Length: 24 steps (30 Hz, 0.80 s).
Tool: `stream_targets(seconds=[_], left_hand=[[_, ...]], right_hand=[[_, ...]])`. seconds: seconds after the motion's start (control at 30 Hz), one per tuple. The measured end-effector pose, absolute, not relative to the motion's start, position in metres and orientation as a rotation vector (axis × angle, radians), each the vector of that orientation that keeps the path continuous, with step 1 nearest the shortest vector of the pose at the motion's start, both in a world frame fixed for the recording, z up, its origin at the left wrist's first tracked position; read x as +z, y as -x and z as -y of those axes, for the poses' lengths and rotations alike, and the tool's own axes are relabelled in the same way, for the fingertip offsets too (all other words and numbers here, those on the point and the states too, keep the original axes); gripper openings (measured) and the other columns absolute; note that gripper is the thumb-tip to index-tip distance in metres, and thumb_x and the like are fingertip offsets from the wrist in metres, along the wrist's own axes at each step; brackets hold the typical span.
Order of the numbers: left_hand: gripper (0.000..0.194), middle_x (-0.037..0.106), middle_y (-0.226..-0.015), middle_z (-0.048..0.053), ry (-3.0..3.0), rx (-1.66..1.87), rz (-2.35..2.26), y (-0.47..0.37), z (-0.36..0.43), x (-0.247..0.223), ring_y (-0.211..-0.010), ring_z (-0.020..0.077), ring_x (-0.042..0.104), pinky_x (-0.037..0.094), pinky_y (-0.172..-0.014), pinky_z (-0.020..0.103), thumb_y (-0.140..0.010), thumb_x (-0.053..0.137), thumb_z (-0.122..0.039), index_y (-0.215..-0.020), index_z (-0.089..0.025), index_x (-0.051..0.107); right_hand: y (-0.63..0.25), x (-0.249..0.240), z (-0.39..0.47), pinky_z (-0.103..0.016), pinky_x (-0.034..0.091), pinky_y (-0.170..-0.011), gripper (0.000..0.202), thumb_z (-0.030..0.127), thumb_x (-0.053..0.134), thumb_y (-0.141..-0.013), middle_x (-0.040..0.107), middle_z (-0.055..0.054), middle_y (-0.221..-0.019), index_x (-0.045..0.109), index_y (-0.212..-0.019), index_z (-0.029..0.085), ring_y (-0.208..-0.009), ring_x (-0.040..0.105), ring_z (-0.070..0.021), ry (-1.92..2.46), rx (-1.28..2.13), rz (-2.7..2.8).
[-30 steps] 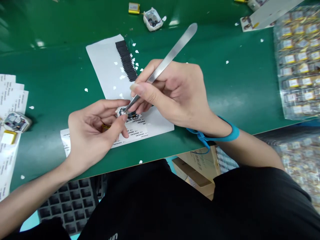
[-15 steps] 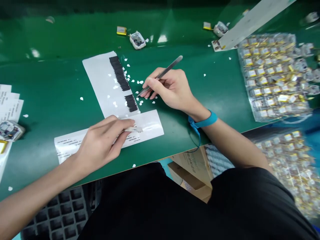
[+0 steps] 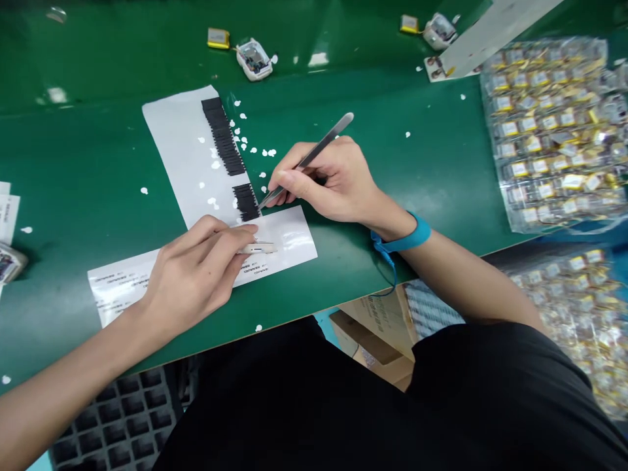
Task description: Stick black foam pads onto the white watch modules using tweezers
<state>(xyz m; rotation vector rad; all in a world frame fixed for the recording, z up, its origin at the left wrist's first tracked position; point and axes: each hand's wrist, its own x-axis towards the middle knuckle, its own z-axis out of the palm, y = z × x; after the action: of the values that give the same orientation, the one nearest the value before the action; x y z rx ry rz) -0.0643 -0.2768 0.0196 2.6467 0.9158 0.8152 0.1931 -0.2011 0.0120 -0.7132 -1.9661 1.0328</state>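
My right hand [image 3: 326, 180] grips metal tweezers [image 3: 307, 160] like a pen, with a blue wrist strap [image 3: 405, 239] behind it. The tweezers' tip touches the lower block of small black pads [image 3: 245, 201] on a white backing sheet [image 3: 189, 154]. My left hand [image 3: 193, 275] rests on a printed label strip [image 3: 206, 261] and pinches a small white device [image 3: 258, 248] against it. Most of that device is hidden under my fingers.
Small white devices [image 3: 254, 59] [image 3: 439, 29] with yellow batteries [image 3: 218, 38] lie at the far side of the green table [image 3: 88, 131]. Clear trays of parts [image 3: 554, 124] fill the right. White paper dots are scattered about. Label sheets [image 3: 7, 209] lie at the left edge.
A second ago both hands worked the tweezers on the device. My right hand has since moved the tweezers up to the black pads, and my left hand lowered the device onto the label strip.
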Motion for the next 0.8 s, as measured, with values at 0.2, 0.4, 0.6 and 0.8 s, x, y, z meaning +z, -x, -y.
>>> stream_targets(seconds=[0.2, 0.4, 0.6, 0.8], left_hand=[[0.024, 0.078, -0.13, 0.014, -2.642, 0.778, -0.973, 0.0634, 0.2767, 0.0191, -0.112, 0.0333, 0.074, 0.057, -0.077, 0.043, -0.098, 0.061, -0.001, -0.114, -0.019, 0.06], [0.019, 0.077, -0.13, 0.015, -2.605, 0.763, -1.006, 0.0633, 0.2767, 0.0185, -0.114, 0.0327, 0.073, 0.055, -0.076, 0.042, -0.1, 0.058, -0.002, -0.109, -0.019, 0.057], [0.02, 0.078, -0.128, 0.012, -2.52, 0.748, -1.063, 0.0631, 0.2752, 0.0188, -0.117, 0.0303, 0.072, 0.058, -0.083, 0.042, -0.101, 0.055, -0.004, -0.111, -0.02, 0.059], [0.02, 0.076, -0.135, 0.012, -2.498, 0.766, -1.065, 0.0643, 0.2753, 0.0223, -0.126, 0.0333, 0.069, 0.059, -0.093, 0.049, -0.101, 0.056, -0.008, -0.113, -0.022, 0.062]], right_hand=[[-0.202, 0.0168, 0.2019, -0.02, 0.06, -0.069, 0.037, 0.044, 0.057, -0.111, 0.08, -0.001, -0.092, 0.075, -0.095, 0.017, -0.078, 0.078, -0.0107, 0.742, 0.882, 2.12], [-0.2033, 0.0151, 0.2013, -0.023, 0.06, -0.074, 0.036, 0.043, 0.056, -0.111, 0.081, 0.0, -0.097, 0.077, -0.098, 0.018, -0.084, 0.077, -0.0118, 0.755, 0.837, 2.231], [-0.1999, 0.0148, 0.2022, -0.02, 0.064, -0.074, 0.031, 0.038, 0.061, -0.11, 0.081, -0.001, -0.095, 0.077, -0.096, 0.015, -0.083, 0.079, -0.0109, 0.669, 1.015, 2.104], [-0.1973, 0.0139, 0.1958, -0.019, 0.066, -0.068, 0.039, 0.048, 0.066, -0.106, 0.081, -0.003, -0.084, 0.075, -0.09, 0.014, -0.077, 0.082, -0.0138, 0.713, 1.196, 1.882]])
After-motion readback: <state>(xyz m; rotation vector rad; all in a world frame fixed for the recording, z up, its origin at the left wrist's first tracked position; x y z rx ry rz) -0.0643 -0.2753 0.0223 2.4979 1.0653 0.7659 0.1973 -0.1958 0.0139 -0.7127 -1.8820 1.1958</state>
